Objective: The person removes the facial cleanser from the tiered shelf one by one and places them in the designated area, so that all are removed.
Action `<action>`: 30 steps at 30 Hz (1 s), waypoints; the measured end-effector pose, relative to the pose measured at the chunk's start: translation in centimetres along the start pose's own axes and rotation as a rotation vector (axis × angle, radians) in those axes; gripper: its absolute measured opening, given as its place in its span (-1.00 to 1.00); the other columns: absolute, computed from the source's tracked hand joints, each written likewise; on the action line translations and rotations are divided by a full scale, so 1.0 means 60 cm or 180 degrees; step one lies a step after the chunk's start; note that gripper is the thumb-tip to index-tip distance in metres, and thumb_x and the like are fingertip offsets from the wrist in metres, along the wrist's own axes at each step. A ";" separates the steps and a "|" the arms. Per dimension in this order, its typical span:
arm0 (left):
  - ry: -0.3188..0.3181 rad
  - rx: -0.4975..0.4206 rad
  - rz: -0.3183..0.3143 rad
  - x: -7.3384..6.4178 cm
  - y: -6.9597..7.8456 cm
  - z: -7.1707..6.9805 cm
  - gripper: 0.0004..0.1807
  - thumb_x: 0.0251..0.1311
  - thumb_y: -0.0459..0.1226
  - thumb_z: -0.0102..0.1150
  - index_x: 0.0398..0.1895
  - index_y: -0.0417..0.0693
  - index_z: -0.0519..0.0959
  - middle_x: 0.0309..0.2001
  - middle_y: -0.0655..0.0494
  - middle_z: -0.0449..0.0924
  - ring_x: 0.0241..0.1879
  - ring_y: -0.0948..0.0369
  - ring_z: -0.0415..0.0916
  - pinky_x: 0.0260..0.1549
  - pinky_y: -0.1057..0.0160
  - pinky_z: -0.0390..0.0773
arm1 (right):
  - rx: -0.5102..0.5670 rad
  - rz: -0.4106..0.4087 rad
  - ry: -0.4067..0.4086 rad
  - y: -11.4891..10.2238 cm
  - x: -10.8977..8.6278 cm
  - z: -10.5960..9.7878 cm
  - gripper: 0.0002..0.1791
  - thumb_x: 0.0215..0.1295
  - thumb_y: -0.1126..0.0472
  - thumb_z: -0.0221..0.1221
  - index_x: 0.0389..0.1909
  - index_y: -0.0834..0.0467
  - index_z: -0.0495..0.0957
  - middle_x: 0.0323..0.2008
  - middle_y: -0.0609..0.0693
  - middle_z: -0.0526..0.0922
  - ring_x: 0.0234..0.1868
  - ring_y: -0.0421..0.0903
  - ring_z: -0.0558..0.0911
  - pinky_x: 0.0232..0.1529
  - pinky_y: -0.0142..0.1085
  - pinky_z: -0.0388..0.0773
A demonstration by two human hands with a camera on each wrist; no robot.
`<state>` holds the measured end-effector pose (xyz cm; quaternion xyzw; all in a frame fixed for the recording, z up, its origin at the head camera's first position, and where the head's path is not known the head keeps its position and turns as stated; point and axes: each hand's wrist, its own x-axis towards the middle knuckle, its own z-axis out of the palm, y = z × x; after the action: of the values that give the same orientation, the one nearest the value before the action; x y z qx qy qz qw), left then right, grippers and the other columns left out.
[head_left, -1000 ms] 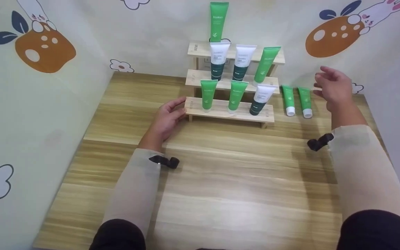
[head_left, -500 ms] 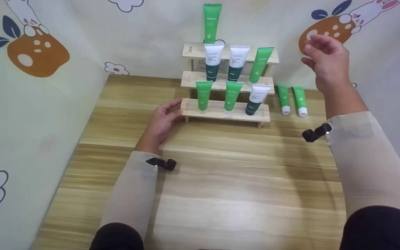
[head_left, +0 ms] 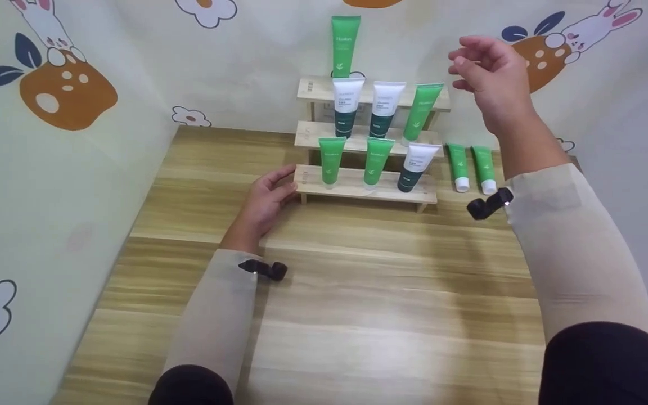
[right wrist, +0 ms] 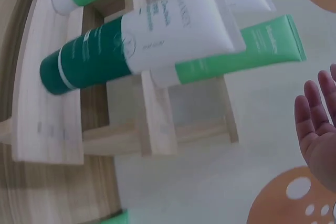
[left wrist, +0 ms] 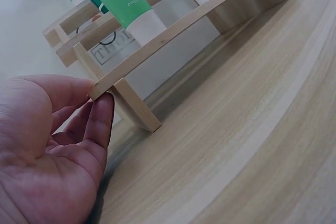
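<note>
A three-tier wooden display rack (head_left: 308,175) bears green and white squeeze tubes standing on their caps. Its lowest shelf holds two green tubes (head_left: 331,160) and a white-and-dark-green tube (head_left: 418,163). On the middle shelf are two white-and-dark-green tubes (head_left: 348,107) and a green tube (head_left: 423,109); one taller green tube (head_left: 345,45) stands on top. My left hand (head_left: 262,205) pinches the lowest shelf's left end (left wrist: 105,85) between thumb and fingers. Raised to the right of the top shelf, my right hand (head_left: 498,84) holds nothing, its fingers loosely bent, apart from the tubes.
Two green tubes (head_left: 484,169) with white caps lie flat on the wood-grain table (head_left: 358,292), right of the rack. Patterned walls (head_left: 245,67) with fruit and rabbit prints enclose the back and sides.
My right hand has risen from beside the lying tubes and swung left toward the rack's top shelf. My left hand keeps its grip on the rack; the tubes stay put.
</note>
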<state>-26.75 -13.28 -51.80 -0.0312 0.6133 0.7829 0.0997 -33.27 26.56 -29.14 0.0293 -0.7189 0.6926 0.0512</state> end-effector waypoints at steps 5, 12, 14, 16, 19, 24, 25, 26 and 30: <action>-0.0014 0.0026 -0.0003 0.000 0.000 -0.002 -0.43 0.50 -0.43 0.17 0.54 -0.13 0.43 0.55 -0.05 0.41 0.42 0.05 0.54 0.36 0.23 0.66 | -0.0094 -0.0140 -0.0144 -0.027 0.006 0.038 -0.40 0.30 0.04 0.47 0.34 0.04 0.59 0.21 -0.02 0.70 0.24 -0.03 0.65 0.36 -0.28 0.64; -0.0026 0.0016 -0.0013 -0.004 0.001 -0.006 -0.43 0.51 -0.44 0.16 0.55 -0.13 0.43 0.56 -0.04 0.40 0.36 0.10 0.57 0.34 0.23 0.66 | -0.0308 -0.0166 -0.0365 -0.058 0.018 0.096 -0.48 0.38 0.09 0.40 0.34 0.02 0.59 0.27 0.01 0.68 0.27 -0.02 0.64 0.39 -0.26 0.63; -0.0015 0.0026 -0.0029 -0.003 0.000 -0.006 -0.44 0.52 -0.44 0.15 0.54 -0.12 0.44 0.55 -0.04 0.40 0.32 0.12 0.59 0.30 0.25 0.68 | -0.0387 -0.0161 -0.0434 -0.063 0.020 0.112 -0.50 0.42 0.11 0.38 0.34 0.02 0.59 0.28 0.01 0.68 0.27 -0.03 0.64 0.39 -0.28 0.63; -0.0012 0.0032 -0.0047 -0.002 0.001 -0.005 -0.44 0.52 -0.44 0.15 0.54 -0.12 0.44 0.55 -0.03 0.40 0.29 0.13 0.60 0.27 0.26 0.70 | -0.0427 -0.0128 -0.0488 -0.069 0.023 0.125 -0.53 0.43 0.14 0.36 0.33 0.02 0.61 0.27 -0.01 0.70 0.28 -0.04 0.64 0.40 -0.29 0.62; -0.0024 0.0030 -0.0041 0.000 0.002 -0.004 -0.44 0.52 -0.45 0.14 0.55 -0.12 0.43 0.57 -0.04 0.38 0.31 0.11 0.60 0.28 0.25 0.70 | -0.0491 -0.0087 -0.0528 -0.073 0.029 0.141 -0.53 0.41 0.15 0.38 0.31 0.00 0.62 0.25 -0.05 0.70 0.29 -0.06 0.63 0.42 -0.30 0.61; 0.0009 -0.0009 -0.0040 0.001 0.004 -0.004 -0.43 0.51 -0.46 0.13 0.55 -0.14 0.42 0.58 -0.05 0.37 0.33 0.08 0.59 0.30 0.25 0.69 | -0.0426 -0.0027 -0.0602 -0.076 0.040 0.163 -0.54 0.42 0.20 0.37 0.31 -0.03 0.63 0.23 -0.05 0.70 0.27 -0.10 0.62 0.44 -0.26 0.59; 0.0018 -0.0018 -0.0035 0.001 0.003 -0.004 -0.43 0.50 -0.47 0.14 0.54 -0.14 0.43 0.58 -0.06 0.37 0.32 0.08 0.59 0.29 0.25 0.69 | -0.0415 -0.0018 -0.0610 -0.076 0.043 0.167 -0.55 0.42 0.21 0.37 0.30 -0.03 0.63 0.23 -0.05 0.70 0.27 -0.10 0.62 0.44 -0.26 0.59; 0.0017 -0.0018 -0.0025 0.001 0.003 -0.003 -0.43 0.50 -0.47 0.14 0.54 -0.15 0.43 0.58 -0.07 0.37 0.31 0.08 0.60 0.29 0.25 0.69 | -0.0421 -0.0008 -0.0613 -0.075 0.045 0.171 -0.55 0.43 0.21 0.37 0.30 -0.03 0.63 0.24 -0.05 0.70 0.27 -0.11 0.62 0.44 -0.26 0.58; -0.0002 -0.0046 0.0015 0.002 0.001 0.002 -0.41 0.47 -0.49 0.15 0.54 -0.17 0.42 0.57 -0.09 0.38 0.29 0.06 0.62 0.28 0.22 0.70 | -0.0525 0.0041 -0.0574 -0.072 0.052 0.186 -0.57 0.44 0.19 0.36 0.29 -0.06 0.64 0.25 -0.07 0.68 0.29 -0.09 0.61 0.42 -0.29 0.58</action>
<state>-26.85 -13.20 -51.75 -0.0304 0.6077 0.7875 0.0978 -36.23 15.36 -24.92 0.0825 -0.7752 0.6260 -0.0158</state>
